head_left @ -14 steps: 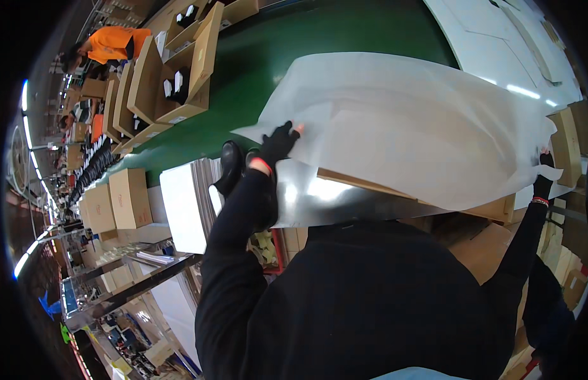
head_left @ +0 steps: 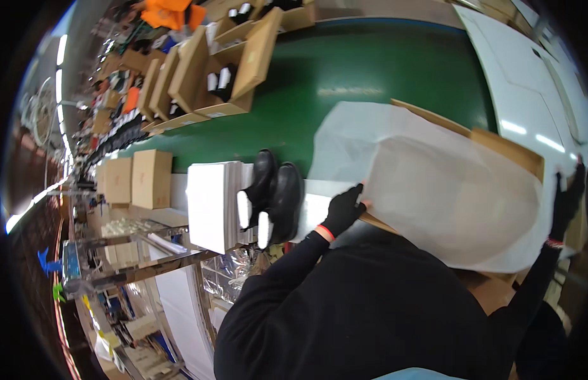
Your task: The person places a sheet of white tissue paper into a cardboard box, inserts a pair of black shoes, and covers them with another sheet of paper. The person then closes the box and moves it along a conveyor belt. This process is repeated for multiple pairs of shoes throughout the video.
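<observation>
Translucent white sheet (head_left: 452, 190) draped over open cardboard box (head_left: 506, 151), at near edge of green bench (head_left: 370, 63), right part; box's far rim and far right corner show bare. Left hand (head_left: 342, 212), black fingerless glove, fingertips at box's near left corner, by the sheet; can't tell if clamped on it. Right hand (head_left: 566, 196) just beside box's right end, fingers apart. Black boots (head_left: 285, 196) on bench's near edge, between white stack (head_left: 211, 206) and left hand.
</observation>
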`<action>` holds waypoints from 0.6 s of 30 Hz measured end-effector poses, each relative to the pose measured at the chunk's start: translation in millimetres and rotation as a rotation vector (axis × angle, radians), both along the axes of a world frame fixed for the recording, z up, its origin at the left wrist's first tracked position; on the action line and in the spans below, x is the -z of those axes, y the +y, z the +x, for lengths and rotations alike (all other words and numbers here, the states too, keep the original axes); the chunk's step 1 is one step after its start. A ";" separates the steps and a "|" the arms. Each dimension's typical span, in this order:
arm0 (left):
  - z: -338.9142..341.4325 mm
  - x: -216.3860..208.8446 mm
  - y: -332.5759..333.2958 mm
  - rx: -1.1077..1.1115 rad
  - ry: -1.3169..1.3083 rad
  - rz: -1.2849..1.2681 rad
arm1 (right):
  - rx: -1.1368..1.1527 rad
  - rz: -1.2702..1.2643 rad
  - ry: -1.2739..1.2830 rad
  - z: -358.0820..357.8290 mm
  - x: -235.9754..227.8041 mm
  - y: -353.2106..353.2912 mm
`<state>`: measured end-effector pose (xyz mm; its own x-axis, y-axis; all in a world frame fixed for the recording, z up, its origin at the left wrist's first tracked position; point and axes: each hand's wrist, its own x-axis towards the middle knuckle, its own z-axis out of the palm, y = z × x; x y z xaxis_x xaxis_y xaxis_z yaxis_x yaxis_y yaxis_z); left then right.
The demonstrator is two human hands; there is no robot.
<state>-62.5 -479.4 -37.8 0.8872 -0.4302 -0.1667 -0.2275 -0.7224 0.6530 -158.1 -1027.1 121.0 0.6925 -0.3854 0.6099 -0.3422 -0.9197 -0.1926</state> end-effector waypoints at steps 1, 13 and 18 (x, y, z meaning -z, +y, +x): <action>6.4 -5.1 -2.1 0.060 0.067 0.031 | -0.222 0.137 -0.056 26.3 -9.9 85.2; 9.8 4.7 0.9 0.085 -0.061 -0.259 | -0.594 0.030 0.843 112.2 181.3 194.0; 16.6 -8.7 -1.6 0.141 0.000 -0.226 | -0.463 0.548 0.191 205.1 139.2 236.5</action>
